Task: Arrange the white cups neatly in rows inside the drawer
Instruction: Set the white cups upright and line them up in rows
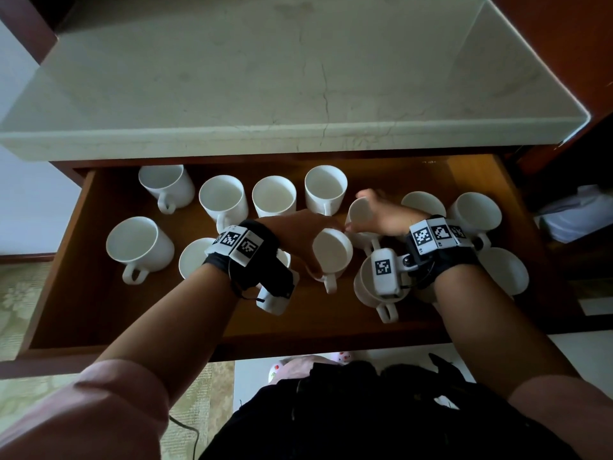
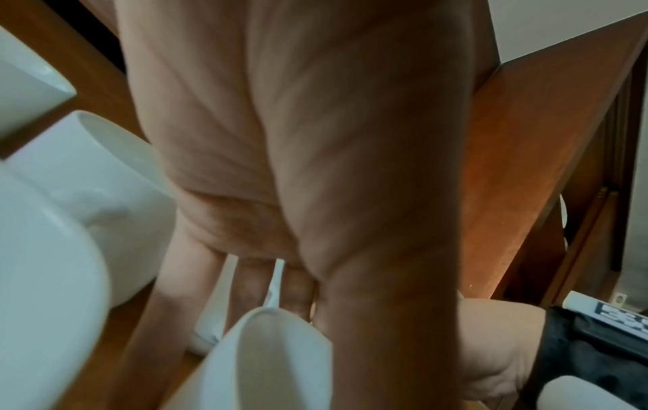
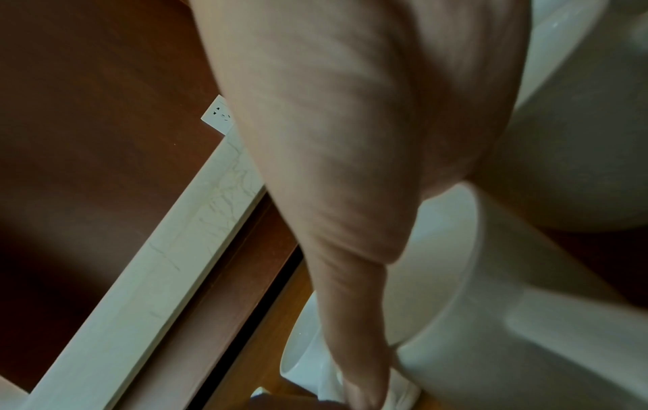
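White glazed cups all over the wooden drawer point(image 1: 83, 260), which is pulled out under the pale stone desk point(image 1: 298, 78).

Left side: one loose cup point(image 1: 139, 244) at the front, handle toward me. Behind it a back row of four cups point(image 1: 222, 197) is forming, fairly even, handles toward me.

Middle: my left hand point(image 1: 298, 237) is curled round a tilted cup point(image 1: 332, 254), fingers on its far wall; its mouth leans toward me and its handle hangs down at the front. From the wrist camera my fingers point(image 2: 252, 283) run down behind its rim.

Right of that: my right hand point(image 1: 384, 217) grips another cup point(image 1: 360, 210), thumb inside the rim, also tipped. Hand is blurred, so the exact finger hold is unclear.

Far right: a crowded cluster of cups point(image 1: 477, 210), several partly hidden by my wrist.

Judgement: both held cups belong in a second row in front of the first. To do it well, I should set each upright before letting go, line it with a back-row cup, turn handles the same way, and keep the two cups from knocking.
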`<state>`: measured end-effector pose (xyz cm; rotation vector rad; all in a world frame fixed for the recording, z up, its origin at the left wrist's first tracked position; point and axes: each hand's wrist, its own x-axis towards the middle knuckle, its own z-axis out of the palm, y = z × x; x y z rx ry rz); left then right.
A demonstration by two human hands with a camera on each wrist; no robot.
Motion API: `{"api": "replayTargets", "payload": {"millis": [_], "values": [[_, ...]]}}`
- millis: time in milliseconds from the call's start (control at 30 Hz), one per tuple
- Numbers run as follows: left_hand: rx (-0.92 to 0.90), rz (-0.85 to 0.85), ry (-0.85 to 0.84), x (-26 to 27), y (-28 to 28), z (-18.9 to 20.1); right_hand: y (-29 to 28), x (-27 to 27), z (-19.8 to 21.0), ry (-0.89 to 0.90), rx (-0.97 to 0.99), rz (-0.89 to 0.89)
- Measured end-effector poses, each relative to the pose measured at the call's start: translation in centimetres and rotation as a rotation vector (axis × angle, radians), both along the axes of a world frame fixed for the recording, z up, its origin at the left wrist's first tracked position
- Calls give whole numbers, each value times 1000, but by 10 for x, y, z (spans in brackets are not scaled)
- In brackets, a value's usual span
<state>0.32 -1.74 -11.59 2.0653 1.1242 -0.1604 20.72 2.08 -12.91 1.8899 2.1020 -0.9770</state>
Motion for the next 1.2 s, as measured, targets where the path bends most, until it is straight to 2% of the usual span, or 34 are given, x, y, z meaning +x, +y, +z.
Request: {"api": "replayTargets", "payload": {"millis": [500,667,800,900,1200], "values": [[-89,-32,13,-3,-5,-3,0,0,1,-15,-6,26],[-221,1,-2,-8,-3,-7,-2,2,2,7,-2,24],[-249,60,-6,-6,-2,-1,-3,1,4,9,10,26],[-220,115,-33,-6,1,-5,-5,1,6,8,20,30],[-218,49,-37,-5,2,-4,-7,1,8,7,28,37]]}}
